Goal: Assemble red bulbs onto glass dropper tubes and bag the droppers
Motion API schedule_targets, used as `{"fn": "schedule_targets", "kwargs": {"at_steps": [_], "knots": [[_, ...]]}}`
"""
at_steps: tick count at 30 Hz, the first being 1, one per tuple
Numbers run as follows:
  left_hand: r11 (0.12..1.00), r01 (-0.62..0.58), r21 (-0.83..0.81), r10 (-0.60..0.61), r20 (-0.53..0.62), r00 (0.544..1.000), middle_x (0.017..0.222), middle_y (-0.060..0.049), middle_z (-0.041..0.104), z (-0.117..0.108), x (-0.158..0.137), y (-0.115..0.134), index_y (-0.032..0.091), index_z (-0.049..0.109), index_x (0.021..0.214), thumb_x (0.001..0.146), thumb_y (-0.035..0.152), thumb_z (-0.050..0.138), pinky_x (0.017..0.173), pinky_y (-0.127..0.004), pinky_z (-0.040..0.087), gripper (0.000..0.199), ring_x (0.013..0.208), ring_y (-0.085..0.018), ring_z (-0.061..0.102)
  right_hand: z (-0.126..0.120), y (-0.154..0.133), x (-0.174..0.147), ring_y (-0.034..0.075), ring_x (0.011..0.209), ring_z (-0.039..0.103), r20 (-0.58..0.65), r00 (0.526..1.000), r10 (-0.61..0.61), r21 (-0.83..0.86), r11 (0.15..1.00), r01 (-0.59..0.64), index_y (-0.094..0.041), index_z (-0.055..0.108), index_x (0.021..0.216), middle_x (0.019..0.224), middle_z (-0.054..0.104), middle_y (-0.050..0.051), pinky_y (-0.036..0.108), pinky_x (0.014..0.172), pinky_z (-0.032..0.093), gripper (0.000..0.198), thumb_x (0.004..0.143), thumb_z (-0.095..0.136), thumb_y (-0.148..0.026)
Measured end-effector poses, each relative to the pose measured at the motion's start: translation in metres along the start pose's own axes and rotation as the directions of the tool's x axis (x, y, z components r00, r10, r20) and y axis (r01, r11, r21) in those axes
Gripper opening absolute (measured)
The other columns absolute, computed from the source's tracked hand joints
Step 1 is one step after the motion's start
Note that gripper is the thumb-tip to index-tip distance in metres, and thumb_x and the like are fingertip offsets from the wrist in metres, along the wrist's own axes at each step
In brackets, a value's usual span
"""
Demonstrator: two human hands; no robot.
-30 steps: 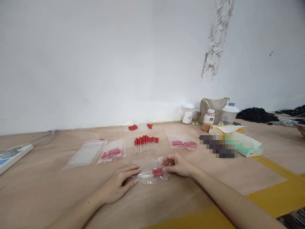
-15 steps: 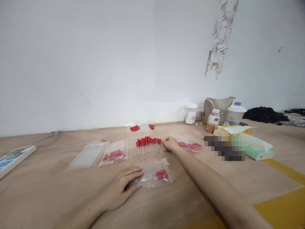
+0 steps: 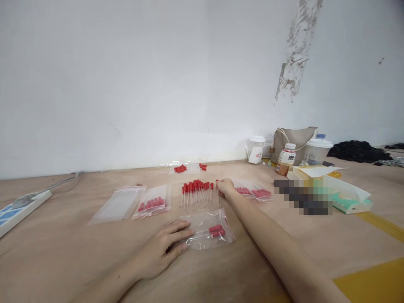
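My left hand (image 3: 167, 242) lies flat at the left end of a clear zip bag (image 3: 202, 219), thumb and fingers apart, fingertips on the plastic. Inside that bag are a few droppers (image 3: 216, 230) with red bulbs and clear tubes. My right hand (image 3: 226, 187) is closed, its fingertips at one dropper (image 3: 217, 182) whose red bulb shows beside them. Just left of it, a row of several droppers (image 3: 196, 185) lies with red bulbs to the back and clear tubes towards me.
A filled bag of droppers (image 3: 152, 204) and a flat clear bag (image 3: 118, 204) lie at left. More filled bags (image 3: 252, 192) sit right of my hand. Loose red bulbs (image 3: 180, 168) lie behind. A power strip (image 3: 23, 210), bottle (image 3: 286, 160), lidded cups (image 3: 255, 149) and tissue pack (image 3: 349, 202) stand around.
My right hand has closed on the dropper at the row's right end, and it stands slightly apart from the others. My left hand stays on the bag. The view has shifted slightly.
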State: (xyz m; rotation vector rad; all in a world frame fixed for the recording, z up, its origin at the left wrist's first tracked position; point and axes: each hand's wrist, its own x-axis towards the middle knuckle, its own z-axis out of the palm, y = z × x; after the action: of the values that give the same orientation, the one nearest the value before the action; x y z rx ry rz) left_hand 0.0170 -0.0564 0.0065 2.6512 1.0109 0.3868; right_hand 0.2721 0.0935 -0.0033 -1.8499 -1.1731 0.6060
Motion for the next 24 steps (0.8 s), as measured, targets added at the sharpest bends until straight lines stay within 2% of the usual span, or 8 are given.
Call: {"fn": "schedule_targets", "kwargs": {"at_steps": [3,5,10,14,19,22,24], "knots": [[1.0,-0.003,-0.016,0.003,-0.006,1.0,0.133,0.002,0.037,0.0,0.0,0.0,0.034,0.042,0.122,0.088,0.035,0.038,0.099,-0.041,0.029,0.035,0.121,-0.021,0.033,-0.013,0.001,-0.002,0.015,0.053,0.057,-0.081,0.996,-0.047,0.069,0.996,0.052,-0.013,0.054,0.096,0.067,0.062,0.007,0.022,0.047,0.04,0.029,0.072,0.049,-0.028],[1.0,-0.008,-0.025,0.007,-0.006,1.0,0.133,0.001,0.037,0.001,0.0,-0.001,0.033,0.043,0.122,0.088,0.035,0.038,0.099,-0.041,0.029,0.035,0.121,-0.021,0.033,-0.026,0.005,-0.009,0.013,0.054,0.056,-0.114,0.99,-0.088,0.118,0.988,0.102,-0.015,0.048,0.105,0.072,0.061,0.005,0.022,0.049,0.041,0.033,0.075,0.045,-0.028],[1.0,-0.006,-0.017,0.006,0.019,1.0,0.134,0.001,0.036,0.001,0.001,-0.001,0.033,0.042,0.122,0.088,0.036,0.036,0.099,-0.04,0.029,0.035,0.121,-0.02,0.032,-0.059,0.029,-0.04,0.011,0.048,0.051,-0.14,0.973,-0.181,0.229,0.951,0.21,-0.017,0.045,0.103,0.07,0.056,0.001,0.021,0.045,0.04,0.029,0.079,0.036,-0.03],[1.0,0.005,-0.025,-0.004,0.022,1.0,0.134,0.003,0.036,0.0,0.001,0.0,0.035,0.042,0.122,0.088,0.038,0.036,0.1,-0.04,0.028,0.035,0.122,-0.02,0.032,-0.067,0.05,-0.064,0.009,0.041,0.044,-0.154,0.968,-0.198,0.456,0.855,0.248,-0.019,0.04,0.096,0.064,0.049,-0.003,0.021,0.038,0.037,0.023,0.077,0.04,-0.033],[1.0,0.012,-0.014,-0.012,0.03,0.999,0.135,0.003,0.034,0.0,0.0,0.0,0.034,0.042,0.123,0.088,0.039,0.034,0.1,-0.039,0.027,0.035,0.122,-0.02,0.03,-0.059,0.055,-0.085,0.01,0.044,0.049,-0.073,0.986,-0.15,0.625,0.764,0.162,-0.023,0.037,0.09,0.064,0.047,-0.005,0.021,0.039,0.041,0.021,0.073,0.047,-0.03],[1.0,0.024,0.002,-0.024,0.037,0.999,0.136,0.003,0.032,0.0,0.0,0.0,0.034,0.039,0.124,0.088,0.04,0.034,0.101,-0.04,0.026,0.037,0.123,-0.02,0.029,-0.057,0.05,-0.097,0.01,0.047,0.053,0.031,0.992,-0.12,0.69,0.721,0.066,-0.023,0.035,0.086,0.064,0.049,-0.005,0.024,0.045,0.046,0.023,0.071,0.051,-0.026],[1.0,0.029,0.002,-0.029,0.016,0.999,0.135,0.002,0.033,-0.001,0.0,0.002,0.034,0.034,0.128,0.088,0.04,0.035,0.101,-0.04,0.026,0.04,0.123,-0.02,0.03,-0.058,0.049,-0.104,0.01,0.048,0.054,0.146,0.983,-0.114,0.669,0.743,-0.013,-0.022,0.037,0.08,0.062,0.052,-0.005,0.024,0.048,0.046,0.022,0.068,0.055,-0.025]]}}
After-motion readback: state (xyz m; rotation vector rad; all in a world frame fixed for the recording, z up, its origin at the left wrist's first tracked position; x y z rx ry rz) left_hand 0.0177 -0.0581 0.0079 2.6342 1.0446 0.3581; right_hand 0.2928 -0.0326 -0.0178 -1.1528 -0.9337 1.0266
